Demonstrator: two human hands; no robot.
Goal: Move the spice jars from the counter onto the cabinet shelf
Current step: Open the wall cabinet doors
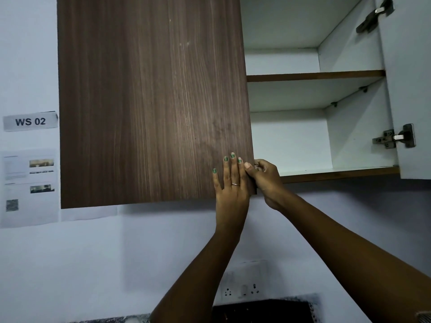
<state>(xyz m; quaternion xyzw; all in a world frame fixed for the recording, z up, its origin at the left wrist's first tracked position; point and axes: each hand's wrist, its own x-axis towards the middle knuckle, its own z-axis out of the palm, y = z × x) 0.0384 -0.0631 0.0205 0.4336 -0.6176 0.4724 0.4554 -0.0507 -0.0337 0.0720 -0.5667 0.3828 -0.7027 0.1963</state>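
Observation:
A wall cabinet fills the upper view. Its left door (pixel 151 101), dark wood grain, is closed or nearly so. My left hand (pixel 231 180) lies flat on that door's lower right corner, fingers spread. My right hand (pixel 263 177) curls around the same door's right edge, fingers behind it. The right door (pixel 410 89) stands swung open, white inside. Two bare shelves show inside: an upper shelf (pixel 314 75) and a bottom shelf (pixel 338 172). No spice jars are in view.
Two metal hinges (pixel 396 136) sit on the open right door. Paper notices and a "WS 02" label (pixel 30 121) hang on the wall at left. A wall socket (pixel 242 291) and a dark counter edge (pixel 261 311) show at the bottom.

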